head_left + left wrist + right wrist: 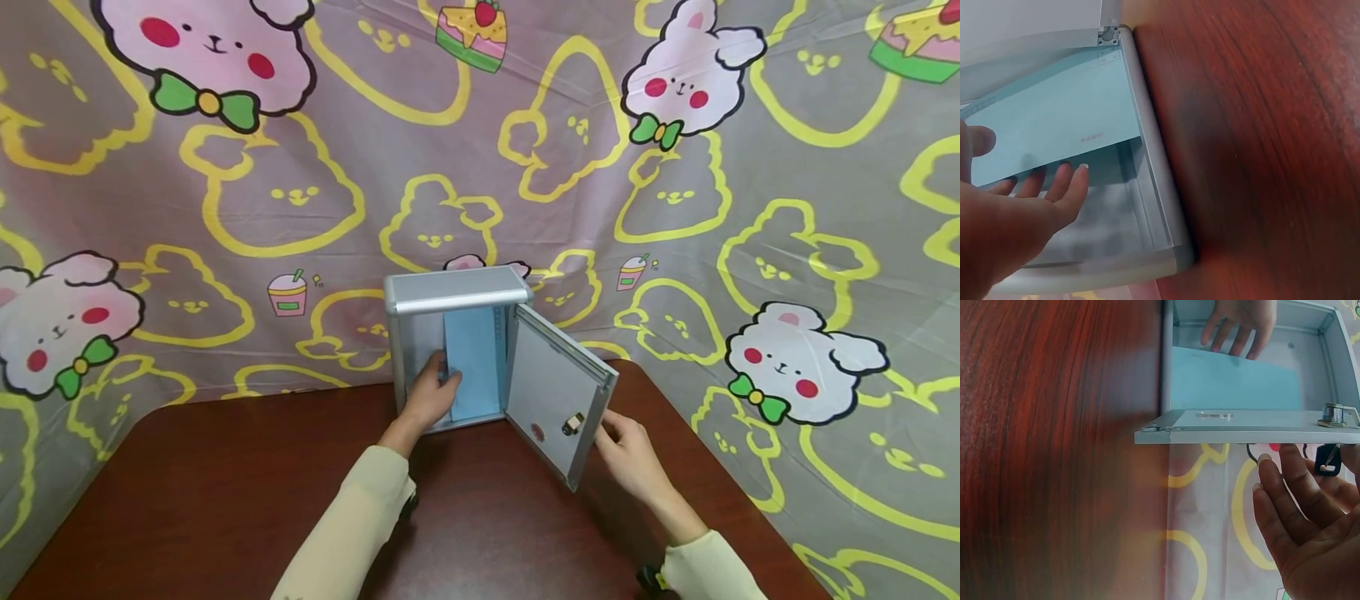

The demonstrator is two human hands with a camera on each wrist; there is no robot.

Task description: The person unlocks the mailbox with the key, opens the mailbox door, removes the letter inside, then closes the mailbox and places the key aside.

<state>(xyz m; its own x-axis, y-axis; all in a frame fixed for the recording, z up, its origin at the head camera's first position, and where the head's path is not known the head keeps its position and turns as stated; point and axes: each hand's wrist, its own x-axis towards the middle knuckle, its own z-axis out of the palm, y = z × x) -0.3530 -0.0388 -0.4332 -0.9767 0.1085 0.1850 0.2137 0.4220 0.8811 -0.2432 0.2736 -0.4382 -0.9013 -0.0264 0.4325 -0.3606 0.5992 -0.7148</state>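
Note:
A silver metal box (465, 287), like a letterbox, stands on the table with its door (555, 392) swung out to the right. Inside it leans a light blue envelope (1054, 112) with small red print. My left hand (433, 396) reaches into the box and holds the envelope's left edge, thumb in front and fingers at or behind the edge. At the door's outer face is my right hand (1316, 519), its fingers loosely extended and touching near the free edge. A black-headed key (1327, 460) sits in the lock (1334, 414), close beside the right thumb and index finger.
The dark red-brown wooden table (225, 483) carries the box near its back edge. Behind and to both sides hangs a grey-pink curtain (555, 167) printed with cartoon rabbits. Toward the right hand, the open door juts over the table.

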